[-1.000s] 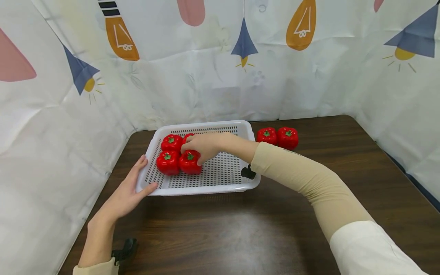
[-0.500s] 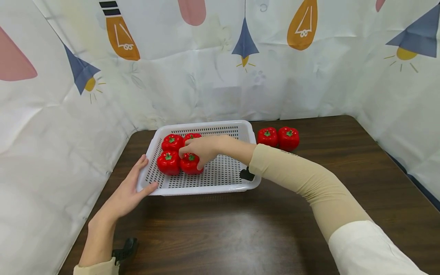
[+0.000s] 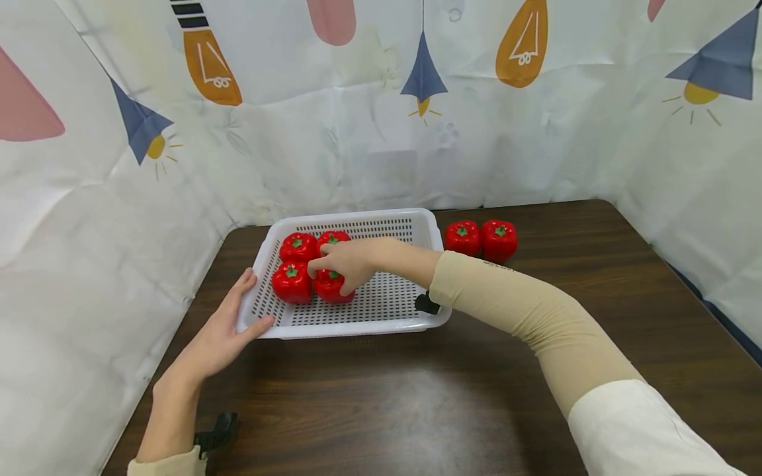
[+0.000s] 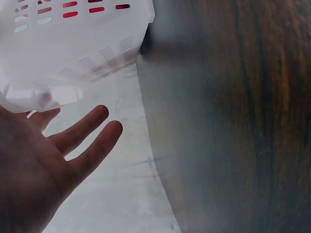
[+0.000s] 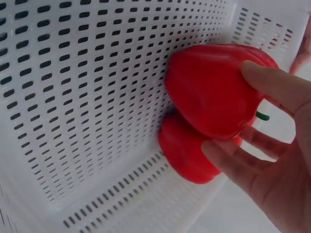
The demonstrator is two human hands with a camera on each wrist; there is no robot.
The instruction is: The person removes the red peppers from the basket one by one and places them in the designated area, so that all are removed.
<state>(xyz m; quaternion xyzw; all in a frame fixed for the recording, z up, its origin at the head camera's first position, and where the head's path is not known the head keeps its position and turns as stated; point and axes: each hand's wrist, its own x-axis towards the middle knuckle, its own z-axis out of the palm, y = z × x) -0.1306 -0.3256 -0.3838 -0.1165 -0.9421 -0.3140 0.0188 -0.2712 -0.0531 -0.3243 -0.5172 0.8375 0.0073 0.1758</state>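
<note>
"Red pepper point(image 3: 330, 289), lower right of the four in the white tray point(image 3: 357, 328), near the centre of the head view: how is it held?"

"Right grip point(image 3: 351, 259) straddles it from above, thumb on the lower side, fingers toward the upper. How hard it presses, I can't tell."

"What should it mind?"

"Neighbours. Both the lower-left pepper point(image 3: 292, 284) and the upper-right pepper point(image 3: 333, 237) sit close, so I'd want narrow fingertips and no nudging. Two more peppers point(image 3: 499, 240) on the table point(image 3: 369, 396), right of centre, look well out of the way."

"And the left grip point(image 3: 223, 336)?"

"Its thumb rests at the tray's lower-left corner, fingers along the left edge. Worth having there: a light tray could slide if pushed."

"Does the left wrist view agree?"

"Partly. Lower left, the fingers lie straight and spread beside the tray wall. I can't make out the thumb, so firmness is hard to judge."

"Right wrist view?"

"Clearest check. Right of centre, the pepper sits between thumb and fingers, green stem point(image 5: 263, 116) showing in the gap, another pepper just below. I'd advise even pressure on both sides, palm off the stem, and no dragging."
</note>
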